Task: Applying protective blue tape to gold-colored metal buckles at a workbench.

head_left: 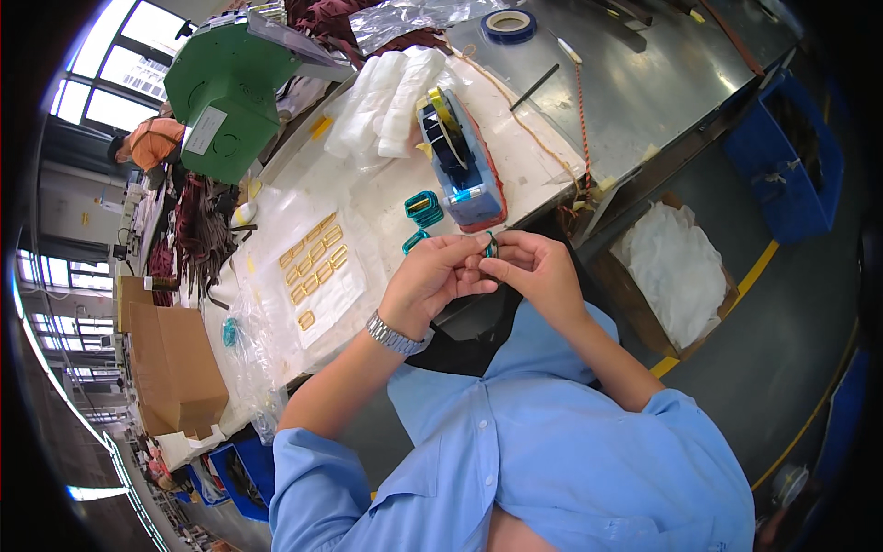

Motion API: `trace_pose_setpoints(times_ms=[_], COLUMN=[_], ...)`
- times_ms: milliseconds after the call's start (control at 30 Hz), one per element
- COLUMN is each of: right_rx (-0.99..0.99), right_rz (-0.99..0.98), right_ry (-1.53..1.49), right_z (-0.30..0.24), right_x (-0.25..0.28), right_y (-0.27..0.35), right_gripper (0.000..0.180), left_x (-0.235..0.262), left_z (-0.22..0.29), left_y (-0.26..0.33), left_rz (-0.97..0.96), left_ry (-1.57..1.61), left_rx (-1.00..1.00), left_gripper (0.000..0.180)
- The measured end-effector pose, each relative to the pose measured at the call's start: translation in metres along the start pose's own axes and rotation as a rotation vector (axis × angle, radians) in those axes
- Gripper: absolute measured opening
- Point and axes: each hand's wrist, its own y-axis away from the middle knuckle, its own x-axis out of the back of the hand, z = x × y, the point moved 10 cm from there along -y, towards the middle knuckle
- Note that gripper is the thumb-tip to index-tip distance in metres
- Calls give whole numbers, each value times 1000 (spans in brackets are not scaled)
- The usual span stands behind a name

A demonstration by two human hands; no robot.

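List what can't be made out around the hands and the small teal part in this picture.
- Small teal part, head view: mostly covered by the fingers of the left hand and right hand; its shape is unclear.
- Teal ring on the table: partly behind the left hand.
- Gold pieces: too small to tell their detail.
- Tape dispenser: base cut by the table edge view; tape end too small.

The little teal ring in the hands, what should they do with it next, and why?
Probably press the yellow tape down around the teal ring. Both the left hand and the right hand pinch it together just in front of the tape dispenser, and two more teal rings lie on the table close by. Whether tape is already on it is too small to tell.
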Motion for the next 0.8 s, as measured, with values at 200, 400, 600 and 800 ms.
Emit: trace_pose_setpoints(times_ms=[200,400,600,800], right_rx=[561,690,818,537], right_rz=[-178,-225,-279,-196], right_ry=[538,673,745,585], right_z=[-72,-69,-72,-64], right_x=[-24,-48,-71,-64], right_y=[38,41,44,34], right_gripper=[61,61,65,73], left_x=[-23,-5,13,32], left_z=[1,5,-14,56], left_y=[49,75,79,108], left_rz=[-123,79,-46,511], left_ry=[-239,-360,-230,-976], left_rx=[-309,-562,-453,-974], left_gripper=[25,21,37,36])
